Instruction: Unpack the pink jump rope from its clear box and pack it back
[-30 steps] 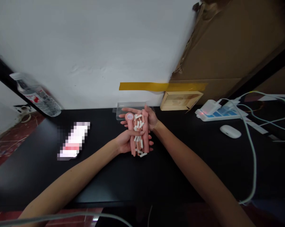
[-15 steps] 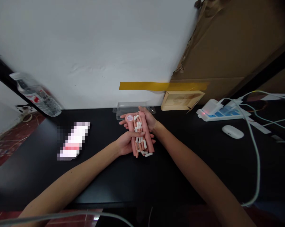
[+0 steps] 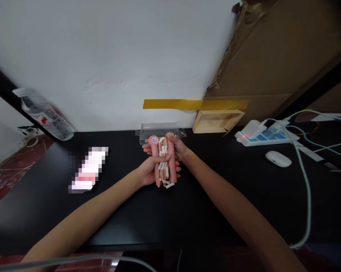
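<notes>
A beaded jump rope (image 3: 172, 162), folded into a bundle, is held between my two hands above the dark table. Its two long pink handles run along the outsides, with short white and salmon-pink beads packed between them. One handle has a round end with a pale sticker. My left hand (image 3: 150, 169) grips the bundle from the left, its thumb lying across the beads. From the right, my right hand (image 3: 179, 148) closes around the other handle near its top. Some fingers of both hands are hidden behind the bundle. Just beyond lies a clear plastic box (image 3: 147, 130).
A shallow wooden box (image 3: 218, 121) leans by the wall. To the right are a power strip (image 3: 265, 136) with cables and a white earbud-style case (image 3: 278, 158). On the left stand a tilted plastic bottle (image 3: 50, 117) and a pixelated flat object (image 3: 89, 168).
The bundled jump rope has shifted slightly left and straightened more upright. My right hand's thumb has come down onto the right handle.
</notes>
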A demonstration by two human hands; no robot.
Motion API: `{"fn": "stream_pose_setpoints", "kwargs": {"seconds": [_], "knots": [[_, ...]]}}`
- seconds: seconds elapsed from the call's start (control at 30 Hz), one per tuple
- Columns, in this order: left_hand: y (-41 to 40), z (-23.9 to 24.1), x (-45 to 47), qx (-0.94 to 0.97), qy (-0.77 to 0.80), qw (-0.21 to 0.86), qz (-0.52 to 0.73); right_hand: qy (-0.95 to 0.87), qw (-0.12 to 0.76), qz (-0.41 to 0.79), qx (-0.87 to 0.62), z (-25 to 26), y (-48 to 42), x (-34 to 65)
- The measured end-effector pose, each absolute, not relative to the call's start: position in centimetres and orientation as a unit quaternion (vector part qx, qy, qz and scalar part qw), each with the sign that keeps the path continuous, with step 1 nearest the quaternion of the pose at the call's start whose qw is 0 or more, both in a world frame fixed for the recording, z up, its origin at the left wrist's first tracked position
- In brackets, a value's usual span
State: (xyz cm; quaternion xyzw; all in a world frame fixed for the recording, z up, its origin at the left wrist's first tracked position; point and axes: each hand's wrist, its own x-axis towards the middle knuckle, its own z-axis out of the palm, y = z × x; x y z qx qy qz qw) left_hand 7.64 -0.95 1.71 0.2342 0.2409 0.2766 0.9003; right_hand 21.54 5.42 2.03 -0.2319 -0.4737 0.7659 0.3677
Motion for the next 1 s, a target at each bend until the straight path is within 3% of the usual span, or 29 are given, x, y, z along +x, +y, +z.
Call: {"fn": "stream_pose_setpoints", "kwargs": {"seconds": [0.1, 0.47, 1.0], "knots": [[-1.0, 1.6, 7.8, 0.241, 0.225, 0.903, 0.277, -0.471, 0.328, 0.795, -0.196, 2.5, 5.2, 21.6], [-1.2, 1.9, 7.6, 0.241, 0.120, 0.931, 0.246, -0.491, 0.336, 0.787, -0.160, 3.7, 4.7, 22.2], [-1.1, 2.2, 7.9, 0.189, 0.140, 0.931, 0.280, -0.451, 0.340, 0.808, -0.166, 2.9, 5.3, 22.0]]}}
